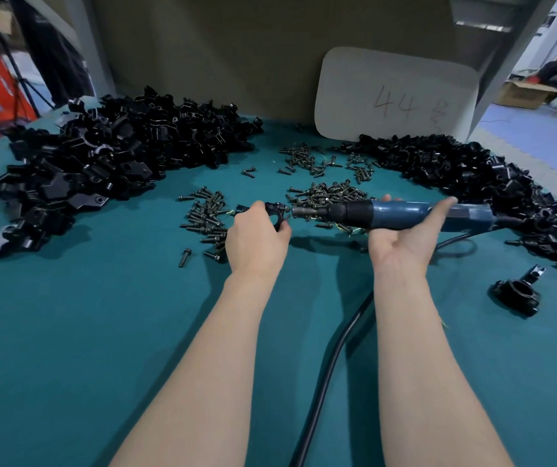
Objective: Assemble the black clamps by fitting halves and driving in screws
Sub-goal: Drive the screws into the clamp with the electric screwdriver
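My left hand grips a black clamp a little above the teal table, with a screw at its right end. My right hand holds a blue electric screwdriver lying level, palm up, fingers curled over its barrel. The driver's metal bit points left and meets the screw head on the clamp. Loose black screws lie heaped behind the tool and in a smaller scatter beside my left hand.
A big heap of black clamp halves fills the table's left, another heap curves along the right. One assembled clamp lies at the right front. The driver's black cable runs toward me between my arms. A white board leans at the back.
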